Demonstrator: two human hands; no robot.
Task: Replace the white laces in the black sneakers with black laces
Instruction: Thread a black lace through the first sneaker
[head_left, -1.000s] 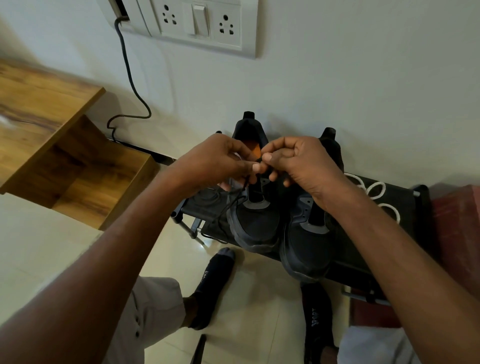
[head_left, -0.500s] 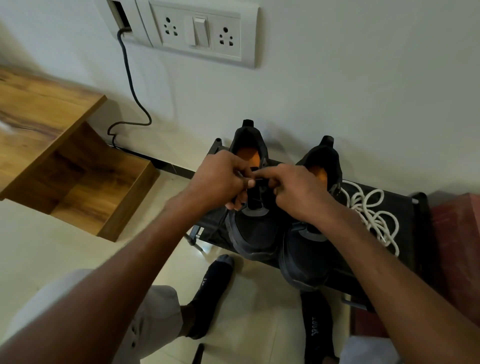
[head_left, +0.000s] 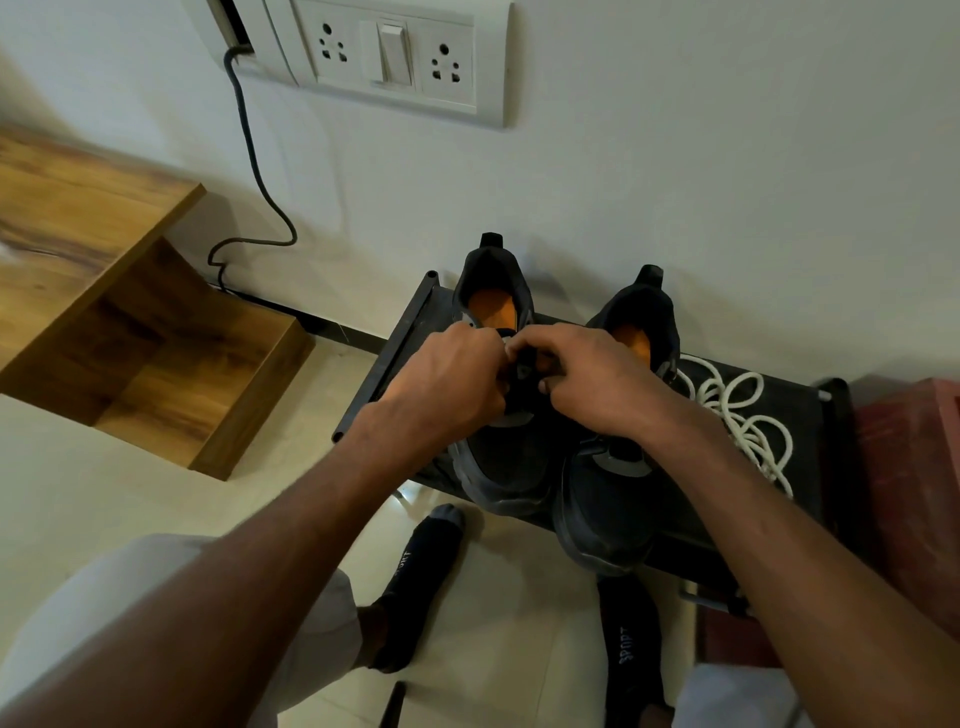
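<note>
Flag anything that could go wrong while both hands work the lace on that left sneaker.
Both hands, left hand and right hand, hide the eyelets on the left sneaker, so a skipped hole could go unnoticed. Its toe overhangs the rack edge; a hard tug might tip it off.

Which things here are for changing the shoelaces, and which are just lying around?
For the job:
left sneaker, with both hands on it, left hand and right hand
right sneaker
white laces, in a heap on the black rack

Just lying around:
wall sockets
black cable
wooden shelf
</note>
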